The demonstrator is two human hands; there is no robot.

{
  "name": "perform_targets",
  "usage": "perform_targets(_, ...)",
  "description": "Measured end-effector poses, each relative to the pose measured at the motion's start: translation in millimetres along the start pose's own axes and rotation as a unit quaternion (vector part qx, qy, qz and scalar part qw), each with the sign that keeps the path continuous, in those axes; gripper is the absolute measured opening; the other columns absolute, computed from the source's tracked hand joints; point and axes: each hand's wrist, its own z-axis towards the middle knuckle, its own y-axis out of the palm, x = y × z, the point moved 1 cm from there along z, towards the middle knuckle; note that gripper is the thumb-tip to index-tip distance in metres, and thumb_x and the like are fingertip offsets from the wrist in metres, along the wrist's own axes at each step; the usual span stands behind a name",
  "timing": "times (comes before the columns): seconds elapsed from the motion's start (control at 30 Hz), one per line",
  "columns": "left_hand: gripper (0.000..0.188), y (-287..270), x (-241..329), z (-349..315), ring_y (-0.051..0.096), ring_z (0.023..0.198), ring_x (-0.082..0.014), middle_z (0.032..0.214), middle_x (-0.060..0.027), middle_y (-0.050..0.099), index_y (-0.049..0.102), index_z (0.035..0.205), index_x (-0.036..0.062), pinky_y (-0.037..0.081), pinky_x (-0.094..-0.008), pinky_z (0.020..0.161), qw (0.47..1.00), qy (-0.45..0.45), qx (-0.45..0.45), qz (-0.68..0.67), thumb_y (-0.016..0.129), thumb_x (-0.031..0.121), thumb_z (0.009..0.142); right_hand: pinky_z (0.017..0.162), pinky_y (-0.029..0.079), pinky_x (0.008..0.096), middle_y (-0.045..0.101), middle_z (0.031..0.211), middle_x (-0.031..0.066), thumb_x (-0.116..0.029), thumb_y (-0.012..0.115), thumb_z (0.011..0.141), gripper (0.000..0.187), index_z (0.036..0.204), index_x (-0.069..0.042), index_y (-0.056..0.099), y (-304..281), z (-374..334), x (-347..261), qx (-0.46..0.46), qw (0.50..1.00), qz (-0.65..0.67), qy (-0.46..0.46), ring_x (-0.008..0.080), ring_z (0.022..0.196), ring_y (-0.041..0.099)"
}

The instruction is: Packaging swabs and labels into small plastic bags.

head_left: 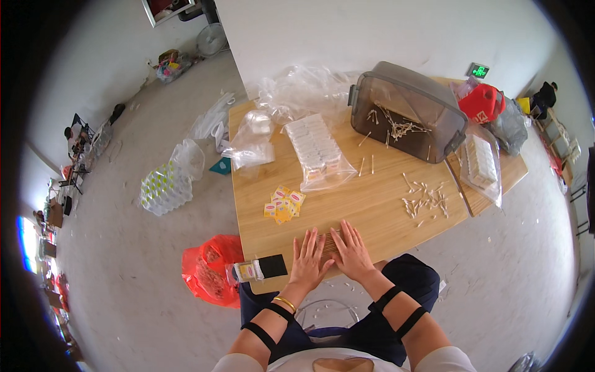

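Observation:
My left hand (pixel 308 261) and my right hand (pixel 354 255) lie side by side near the table's front edge, fingers stretched out and palms down. A row of thin brown sticks (pixel 330 245) shows between and under the fingers; their ends are hidden by my hands. Both hands press flat on them without gripping. To the right is a loose scatter of cotton swabs (pixel 426 199). Several yellow-and-white printed cards (pixel 284 204) lie in a pile beyond my left hand. A small package (pixel 248 271) and a black flat piece (pixel 273 266) sit at the table's left corner.
On the wooden table (pixel 260 232), a grey translucent bin (pixel 406 80) lies tipped with swabs inside. A clear bag of white packs (pixel 316 149) stands mid-table, another bag (pixel 480 162) at right. A red jug (pixel 480 104) is behind. A red plastic bag (pixel 211 270) hangs at left.

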Motion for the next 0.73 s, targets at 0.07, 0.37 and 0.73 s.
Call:
perform_targets(0.07,0.077,0,3,-2,0.014,0.152,-0.0336,0.163,-0.0195,0.018,0.024,0.157,0.0075,0.006,-0.0593,0.121,0.998,0.009,-0.009,0.065,0.041,0.055,0.099,0.119,0.026,0.0493,0.032,0.155,0.0246,-0.031,0.059,0.093,0.057,0.144,-0.008,0.048,-5,4,4,0.004,1.000,0.011,-0.007,0.0384,0.145,0.031)
perform_targets(0.37,0.076,2,9,-3,0.016,0.152,-0.0305,0.164,-0.0105,0.021,0.025,0.157,0.0076,0.006,-0.0598,0.121,0.995,0.001,-0.020,0.095,0.044,0.053,0.099,0.116,0.031,0.0493,0.042,0.151,0.0148,-0.024,0.055,0.096,0.042,0.137,-0.015,0.057,-17,21,24,-0.011,0.998,-0.056,-0.023,0.0343,0.139,0.040)
perform_targets(0.73,0.083,5,-1,-9,0.013,0.153,-0.0300,0.165,-0.0144,0.014,0.017,0.159,0.0082,0.003,-0.0599,0.121,0.999,-0.028,0.033,-0.005,0.035,0.062,0.099,0.123,0.013,0.0489,0.022,0.163,0.0142,-0.047,0.058,0.093,0.076,0.156,-0.017,0.030,-14,-7,33,-0.055,0.998,0.040,-0.008,0.0337,0.151,0.018)
